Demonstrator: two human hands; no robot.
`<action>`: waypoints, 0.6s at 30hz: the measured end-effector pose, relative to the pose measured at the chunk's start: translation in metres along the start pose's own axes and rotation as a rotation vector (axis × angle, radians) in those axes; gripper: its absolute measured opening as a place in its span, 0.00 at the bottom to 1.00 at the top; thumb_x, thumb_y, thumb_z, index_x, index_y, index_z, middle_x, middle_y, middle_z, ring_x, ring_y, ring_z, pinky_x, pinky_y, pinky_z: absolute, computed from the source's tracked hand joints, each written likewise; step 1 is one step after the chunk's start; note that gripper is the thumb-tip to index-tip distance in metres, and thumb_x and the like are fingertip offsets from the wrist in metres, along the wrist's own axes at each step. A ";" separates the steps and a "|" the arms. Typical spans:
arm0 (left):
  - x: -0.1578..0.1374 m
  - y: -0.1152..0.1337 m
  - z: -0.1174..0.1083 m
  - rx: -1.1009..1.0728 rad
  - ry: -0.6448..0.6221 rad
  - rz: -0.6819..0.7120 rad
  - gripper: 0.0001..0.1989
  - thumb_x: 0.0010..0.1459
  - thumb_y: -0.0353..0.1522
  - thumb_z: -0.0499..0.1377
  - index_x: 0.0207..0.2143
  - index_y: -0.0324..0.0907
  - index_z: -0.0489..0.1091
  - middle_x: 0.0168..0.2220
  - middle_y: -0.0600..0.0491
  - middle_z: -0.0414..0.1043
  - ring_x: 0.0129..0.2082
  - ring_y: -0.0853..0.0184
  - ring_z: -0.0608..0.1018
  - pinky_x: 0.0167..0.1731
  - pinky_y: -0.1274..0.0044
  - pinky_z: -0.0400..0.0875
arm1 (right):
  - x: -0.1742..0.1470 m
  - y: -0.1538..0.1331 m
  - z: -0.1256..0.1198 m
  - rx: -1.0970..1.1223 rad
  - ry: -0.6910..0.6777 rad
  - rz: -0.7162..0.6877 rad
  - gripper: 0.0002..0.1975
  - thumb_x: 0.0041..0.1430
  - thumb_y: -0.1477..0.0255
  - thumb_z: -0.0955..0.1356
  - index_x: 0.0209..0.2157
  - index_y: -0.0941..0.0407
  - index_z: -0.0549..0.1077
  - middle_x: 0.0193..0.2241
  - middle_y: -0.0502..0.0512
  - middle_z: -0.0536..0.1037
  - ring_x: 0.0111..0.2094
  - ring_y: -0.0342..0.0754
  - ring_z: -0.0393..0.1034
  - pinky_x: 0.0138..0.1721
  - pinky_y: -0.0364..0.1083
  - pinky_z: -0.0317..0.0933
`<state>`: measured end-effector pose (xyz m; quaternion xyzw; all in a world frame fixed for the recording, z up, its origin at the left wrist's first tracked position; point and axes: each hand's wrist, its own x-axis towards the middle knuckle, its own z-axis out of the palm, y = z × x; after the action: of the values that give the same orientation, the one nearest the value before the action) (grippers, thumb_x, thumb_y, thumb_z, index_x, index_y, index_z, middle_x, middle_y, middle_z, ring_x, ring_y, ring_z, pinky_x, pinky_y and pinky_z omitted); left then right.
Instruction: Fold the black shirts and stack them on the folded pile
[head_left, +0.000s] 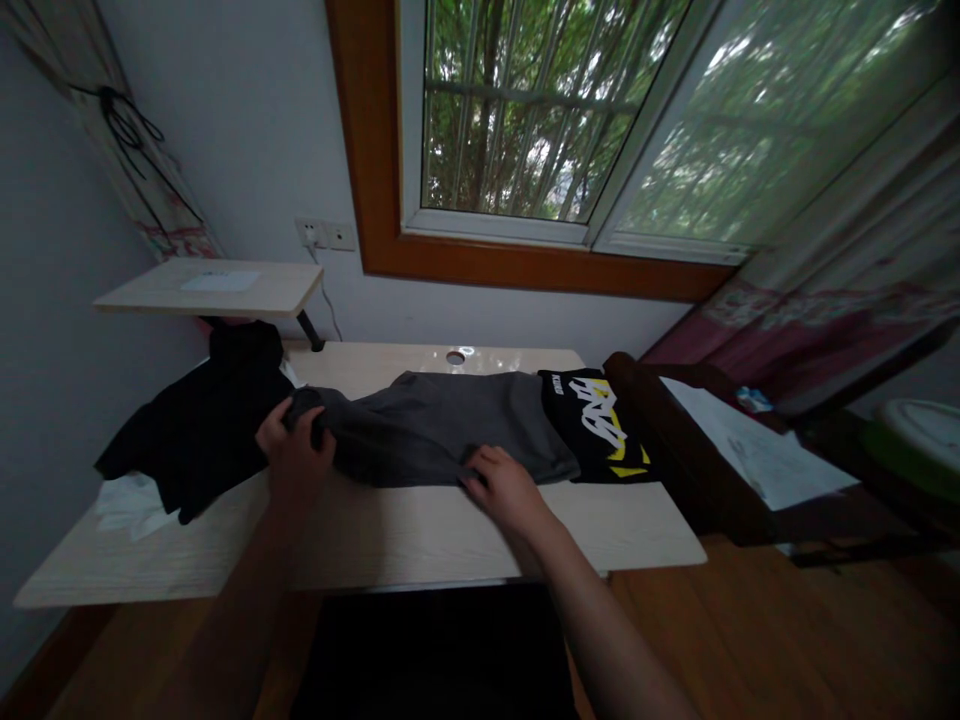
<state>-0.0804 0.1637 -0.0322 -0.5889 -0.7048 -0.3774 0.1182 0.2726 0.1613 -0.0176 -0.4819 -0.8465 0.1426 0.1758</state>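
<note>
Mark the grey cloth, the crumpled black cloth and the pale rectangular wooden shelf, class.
Grey cloth point(480, 415): head view, middle of its surface.
Crumpled black cloth point(206, 425): head view, middle of its surface.
Pale rectangular wooden shelf point(154, 285): head view, bare top, left part.

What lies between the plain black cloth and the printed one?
In the head view, grey cloth lies there; the left hand grips one end, the right hand touches its near edge.

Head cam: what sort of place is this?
Probably a room in a home, maybe a bedroom or study: a patterned curtain beside a wide window, and a pale desk with a grey garment on it.
</note>
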 end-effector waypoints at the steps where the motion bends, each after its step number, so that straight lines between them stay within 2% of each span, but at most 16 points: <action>1: -0.002 0.005 -0.004 -0.013 -0.006 0.047 0.16 0.58 0.32 0.60 0.49 0.45 0.73 0.63 0.41 0.55 0.66 0.48 0.59 0.64 0.54 0.51 | 0.002 0.005 -0.005 0.051 0.020 0.027 0.09 0.65 0.68 0.67 0.43 0.52 0.78 0.42 0.55 0.79 0.45 0.51 0.73 0.48 0.48 0.64; 4: -0.012 0.020 -0.012 -0.108 -0.094 0.246 0.10 0.58 0.32 0.60 0.43 0.46 0.75 0.52 0.44 0.68 0.59 0.52 0.68 0.61 0.56 0.58 | 0.010 0.019 -0.027 0.170 0.176 0.156 0.12 0.67 0.65 0.64 0.42 0.52 0.78 0.39 0.56 0.81 0.41 0.53 0.75 0.44 0.47 0.64; 7: -0.025 0.040 -0.010 -0.261 -0.382 0.528 0.09 0.62 0.31 0.56 0.42 0.47 0.76 0.39 0.49 0.74 0.43 0.61 0.76 0.49 0.68 0.70 | 0.021 0.026 -0.048 0.299 0.421 0.298 0.15 0.65 0.61 0.63 0.42 0.53 0.78 0.37 0.56 0.82 0.40 0.54 0.75 0.41 0.48 0.64; 9: -0.033 0.054 -0.002 -0.306 -0.588 0.654 0.12 0.65 0.32 0.54 0.46 0.48 0.75 0.39 0.50 0.76 0.40 0.64 0.76 0.44 0.72 0.72 | 0.029 0.028 -0.058 0.434 0.555 0.348 0.17 0.64 0.60 0.63 0.42 0.54 0.77 0.36 0.55 0.81 0.38 0.53 0.74 0.40 0.47 0.65; 10: -0.036 0.060 0.003 -0.299 -0.640 0.672 0.13 0.66 0.33 0.53 0.49 0.48 0.75 0.42 0.50 0.77 0.42 0.64 0.77 0.46 0.71 0.72 | 0.033 0.028 -0.060 0.517 0.596 0.374 0.17 0.62 0.59 0.63 0.43 0.55 0.77 0.34 0.54 0.80 0.35 0.52 0.73 0.38 0.47 0.65; 12: -0.039 0.069 0.014 -0.255 -0.636 0.631 0.17 0.67 0.36 0.54 0.56 0.48 0.71 0.52 0.48 0.75 0.51 0.60 0.75 0.53 0.67 0.70 | 0.043 0.030 -0.061 0.715 0.618 0.433 0.19 0.61 0.58 0.64 0.45 0.55 0.75 0.27 0.50 0.77 0.25 0.48 0.69 0.30 0.46 0.64; 14: -0.037 0.071 0.023 -0.178 -0.561 0.539 0.23 0.67 0.38 0.55 0.63 0.48 0.65 0.63 0.46 0.67 0.60 0.56 0.70 0.60 0.63 0.64 | 0.051 0.033 -0.056 0.914 0.618 0.478 0.20 0.59 0.58 0.64 0.49 0.54 0.71 0.24 0.46 0.73 0.18 0.44 0.63 0.23 0.44 0.62; 16: -0.032 0.068 0.029 -0.081 -0.480 0.447 0.27 0.66 0.38 0.55 0.67 0.47 0.60 0.68 0.45 0.58 0.65 0.52 0.64 0.63 0.58 0.59 | 0.056 0.034 -0.048 1.056 0.645 0.463 0.22 0.58 0.59 0.65 0.52 0.53 0.67 0.29 0.47 0.74 0.20 0.44 0.67 0.24 0.45 0.65; 18: -0.024 0.064 0.030 -0.001 -0.406 0.381 0.29 0.66 0.38 0.54 0.68 0.46 0.57 0.71 0.43 0.52 0.69 0.49 0.58 0.65 0.55 0.55 | 0.058 0.030 -0.038 1.077 0.681 0.398 0.23 0.57 0.61 0.66 0.53 0.52 0.66 0.40 0.53 0.76 0.31 0.46 0.74 0.35 0.48 0.71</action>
<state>-0.0065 0.1676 -0.0423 -0.7744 -0.5905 -0.2229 0.0432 0.2852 0.2289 0.0135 -0.4920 -0.4491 0.4151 0.6196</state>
